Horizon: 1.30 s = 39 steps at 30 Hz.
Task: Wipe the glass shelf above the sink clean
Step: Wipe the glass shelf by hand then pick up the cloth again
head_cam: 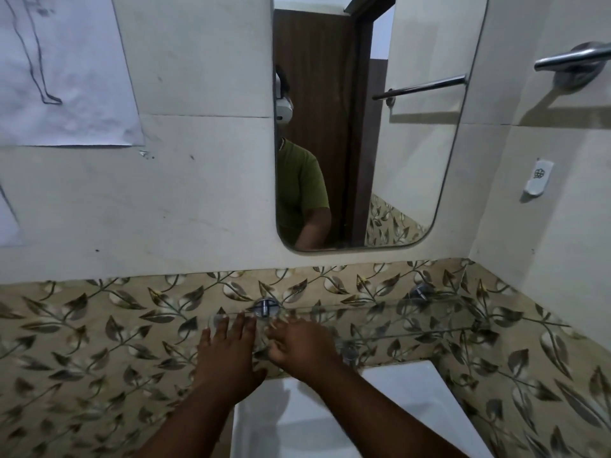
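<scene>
The glass shelf (pixel 413 320) runs along the leaf-patterned tile band, its left end at a chrome bracket (pixel 265 307) and its right end near a second bracket (pixel 420 291) by the room corner; its front edge shows as a thin pale line above the white sink (pixel 396 401). Both hands sit at the shelf's left end. The left hand (pixel 228 348) lies flat, fingers spread and open, holding nothing. The right hand (pixel 297 345) is curled, fingers bent inward (whether it grips anything, I cannot tell; it is blurred). To the right of the hands the shelf is bare clear glass through to the corner. Above hangs a round-cornered mirror (pixel 406 166) on smooth pale wall tiles, with a chrome towel bar (pixel 572 59) on the right wall.
</scene>
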{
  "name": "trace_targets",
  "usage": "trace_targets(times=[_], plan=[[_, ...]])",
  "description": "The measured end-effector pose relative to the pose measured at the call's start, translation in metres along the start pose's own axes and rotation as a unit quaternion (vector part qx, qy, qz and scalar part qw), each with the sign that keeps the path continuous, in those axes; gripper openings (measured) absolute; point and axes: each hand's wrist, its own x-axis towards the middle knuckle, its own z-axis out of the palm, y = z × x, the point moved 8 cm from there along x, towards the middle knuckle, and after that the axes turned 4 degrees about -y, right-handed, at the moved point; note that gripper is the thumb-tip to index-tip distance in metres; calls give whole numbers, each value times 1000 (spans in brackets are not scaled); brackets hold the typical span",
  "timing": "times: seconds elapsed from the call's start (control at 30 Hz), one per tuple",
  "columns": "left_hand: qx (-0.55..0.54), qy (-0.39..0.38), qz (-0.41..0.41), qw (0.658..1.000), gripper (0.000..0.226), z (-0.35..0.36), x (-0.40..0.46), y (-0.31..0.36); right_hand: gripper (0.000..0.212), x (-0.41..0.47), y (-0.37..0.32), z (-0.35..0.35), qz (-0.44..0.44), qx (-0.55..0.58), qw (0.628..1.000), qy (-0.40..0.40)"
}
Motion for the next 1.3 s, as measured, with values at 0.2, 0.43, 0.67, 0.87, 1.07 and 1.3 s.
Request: trace_targets(times=[0.2,0.43,0.67,0.87,1.07,1.3], plan=[[-13,9,7,1000,108,-2,-2,-2,40,-37,74,-38,99,19,994,34],[-23,36,9,999,108,-2,-2,-3,69,0,40,-16,168,-75,983,-22],[-31,41,10,999,100,4,1,-4,94,-15,0,15,11,-105,993,-53],[-18,42,4,999,106,-1,-2,-3,75,-45,66,-5,39,-148,988,-23],[-21,48,2,999,101,-5,0,-4,104,-34,68,-16,144,-115,982,-38],[-47,78,-4,996,99,8,-34,-5,90,-20,6,10,87,-98,989,-63]])
